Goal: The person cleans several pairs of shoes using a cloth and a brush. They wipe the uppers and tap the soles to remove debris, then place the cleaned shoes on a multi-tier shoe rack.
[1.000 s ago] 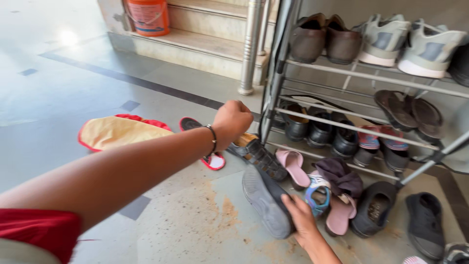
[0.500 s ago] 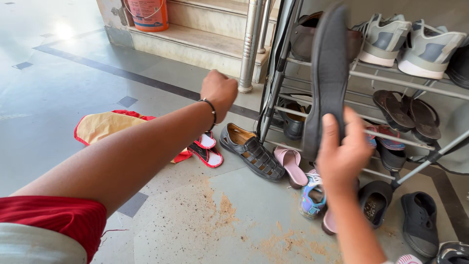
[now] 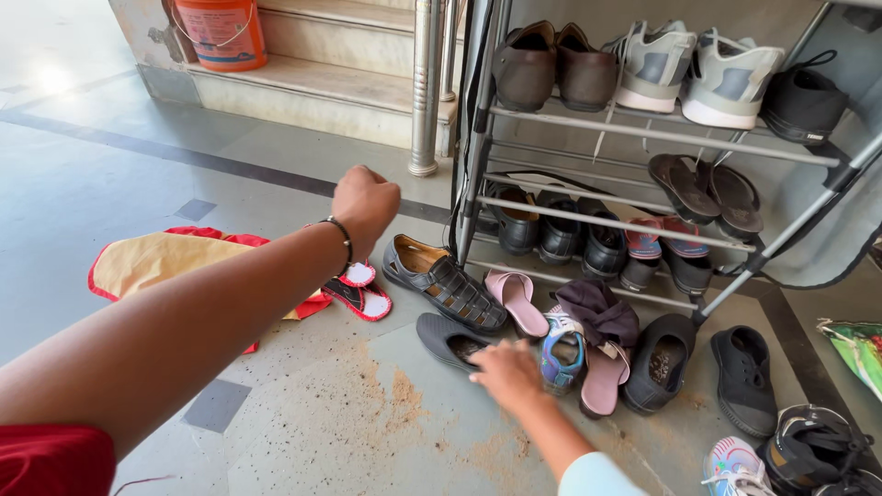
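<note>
Right hand (image 3: 508, 372) hovers low over the floor, fingers loosely spread and empty, its fingertips at or just beside the near edge of a dark grey slip-on shoe (image 3: 450, 340) that lies sole-down on the speckled stone floor (image 3: 303, 413); whether they touch cannot be told. Left hand (image 3: 365, 204) is raised at arm's length and curled into a closed fist, holding nothing visible; a thin dark bracelet (image 3: 346, 244) circles its wrist.

Just behind the grey shoe lies a black strapped leather sandal (image 3: 444, 282), with a pink slipper (image 3: 514, 300) beside it. To the right of the hand sit a small blue child's sandal (image 3: 560, 352) and a black slip-on shoe (image 3: 658, 361). Sandy dust is scattered on the floor near the hand.

Beyond stands a metal-bar shoe rack (image 3: 643, 138) holding brown shoes, grey trainers and sandals. Below the left forearm lie a yellow cloth with red edging (image 3: 156, 260) and red-trimmed insoles (image 3: 360, 292). An orange bucket (image 3: 220, 32) stands on a step.
</note>
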